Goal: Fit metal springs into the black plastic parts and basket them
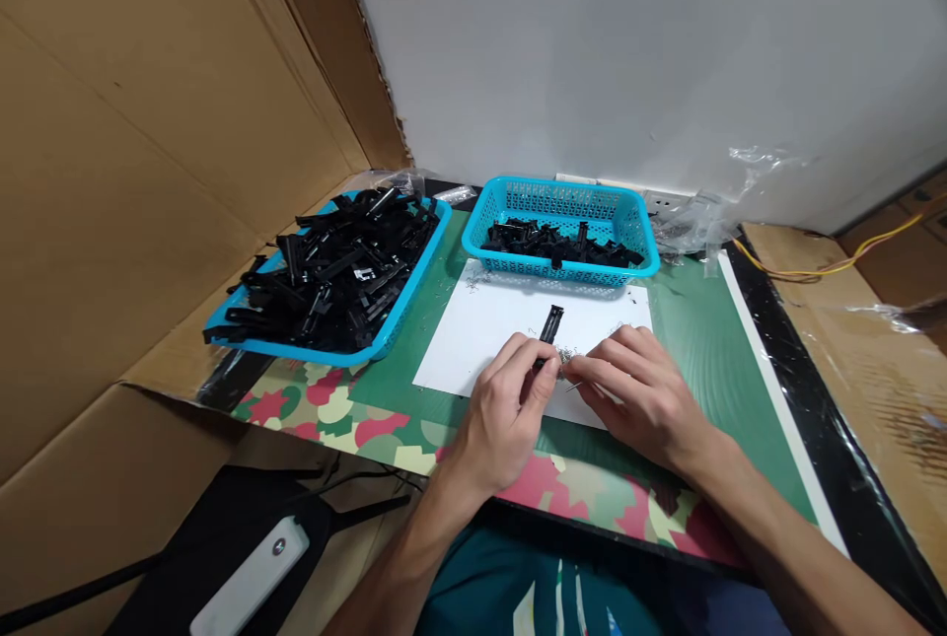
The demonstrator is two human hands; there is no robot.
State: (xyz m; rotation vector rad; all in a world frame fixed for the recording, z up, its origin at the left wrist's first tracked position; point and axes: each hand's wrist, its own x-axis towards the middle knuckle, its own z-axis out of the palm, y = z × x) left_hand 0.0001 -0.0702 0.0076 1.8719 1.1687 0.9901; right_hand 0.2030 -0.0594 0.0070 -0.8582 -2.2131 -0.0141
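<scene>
Over the white sheet (463, 340), my left hand (514, 399) is closed around the lower end of a long, narrow black plastic part (551, 322), whose upper end sticks out past the fingers. Close beside it, my right hand (640, 389) pinches a thin metal piece (572, 387), too small to name; its fingertips are near the part's lower end. A small heap of tiny metal pieces (565, 356) lies on the sheet between the two hands. More tiny metal bits (473, 279) are scattered at the sheet's far left corner.
A blue basket (436, 247) heaped with black plastic parts stands at the left. Another blue basket (651, 256), holding fewer black parts, is behind the sheet. Cardboard (170, 123) walls the left side. Clear plastic bags (699, 217) and a yellow cable (806, 273) lie at the right.
</scene>
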